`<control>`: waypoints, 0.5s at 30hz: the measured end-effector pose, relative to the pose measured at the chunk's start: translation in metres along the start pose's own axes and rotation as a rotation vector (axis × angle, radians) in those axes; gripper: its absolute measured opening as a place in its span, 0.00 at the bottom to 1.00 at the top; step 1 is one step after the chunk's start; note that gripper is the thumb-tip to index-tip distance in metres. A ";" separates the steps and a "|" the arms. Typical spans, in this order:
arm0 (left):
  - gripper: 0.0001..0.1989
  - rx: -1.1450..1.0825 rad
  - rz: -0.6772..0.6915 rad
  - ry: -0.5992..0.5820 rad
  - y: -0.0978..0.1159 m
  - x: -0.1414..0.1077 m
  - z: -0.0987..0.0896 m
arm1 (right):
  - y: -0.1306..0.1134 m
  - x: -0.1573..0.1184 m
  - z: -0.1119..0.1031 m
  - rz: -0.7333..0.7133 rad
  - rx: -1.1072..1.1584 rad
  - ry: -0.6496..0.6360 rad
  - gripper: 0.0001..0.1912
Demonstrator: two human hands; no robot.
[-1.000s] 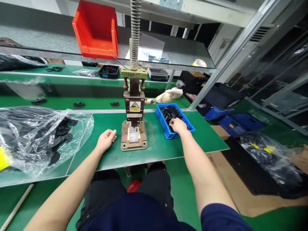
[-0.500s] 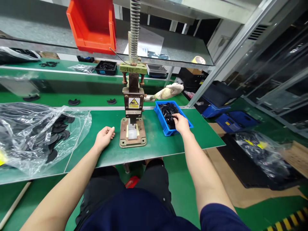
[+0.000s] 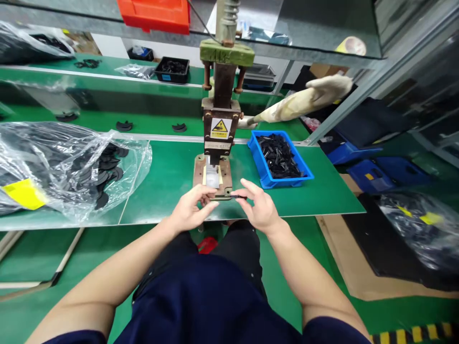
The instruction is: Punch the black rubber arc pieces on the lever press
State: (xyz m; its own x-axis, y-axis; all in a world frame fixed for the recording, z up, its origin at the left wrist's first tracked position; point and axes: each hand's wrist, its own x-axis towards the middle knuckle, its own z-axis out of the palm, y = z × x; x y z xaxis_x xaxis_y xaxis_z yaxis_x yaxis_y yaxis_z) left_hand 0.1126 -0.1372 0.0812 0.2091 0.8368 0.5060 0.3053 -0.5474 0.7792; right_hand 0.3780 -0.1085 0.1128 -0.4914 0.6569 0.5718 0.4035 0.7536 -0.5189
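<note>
My right hand [image 3: 263, 209] pinches a small black part [image 3: 238, 196] between thumb and fingertips, in front of the hand press [image 3: 221, 128]. Facing it, my left hand [image 3: 191, 207] has thumb and fingers apart, with nothing seen between them. Both hands are at the front edge of the press's base plate [image 3: 225, 177]. On that base sits a pale, clear-looking block [image 3: 212, 177], under the dark ram. Right of the press stands a blue bin [image 3: 264, 177] of black parts.
A clear plastic bag [image 3: 139, 162] of curved black pieces lies on the left of the green bench [image 3: 168, 186]. The press's cloth-wrapped lever [image 3: 297, 106] sticks out to the right. An orange bin [image 3: 154, 16] stands on the shelf above. Two curved pieces lie behind the press.
My right hand has left the blue bin and come to the press with a small black part. My left hand has moved right and opened. The view has shifted.
</note>
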 end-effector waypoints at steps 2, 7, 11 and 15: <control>0.20 0.004 0.042 -0.044 0.008 -0.001 0.002 | -0.006 -0.001 0.008 -0.020 0.049 -0.024 0.39; 0.18 0.014 0.079 -0.103 0.016 -0.002 0.003 | -0.009 -0.005 0.023 -0.030 0.089 -0.057 0.41; 0.12 0.045 0.137 -0.076 0.017 -0.002 0.003 | -0.008 -0.007 0.033 -0.009 0.088 -0.076 0.39; 0.07 0.099 0.134 -0.066 -0.001 0.003 -0.005 | -0.002 -0.003 0.031 0.023 0.040 -0.126 0.36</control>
State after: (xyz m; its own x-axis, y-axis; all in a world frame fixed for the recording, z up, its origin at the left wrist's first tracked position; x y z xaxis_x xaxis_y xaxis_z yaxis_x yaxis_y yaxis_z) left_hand 0.1080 -0.1337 0.0840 0.3139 0.7554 0.5752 0.3596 -0.6552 0.6643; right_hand 0.3547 -0.1130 0.0930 -0.5766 0.6641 0.4759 0.3861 0.7348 -0.5577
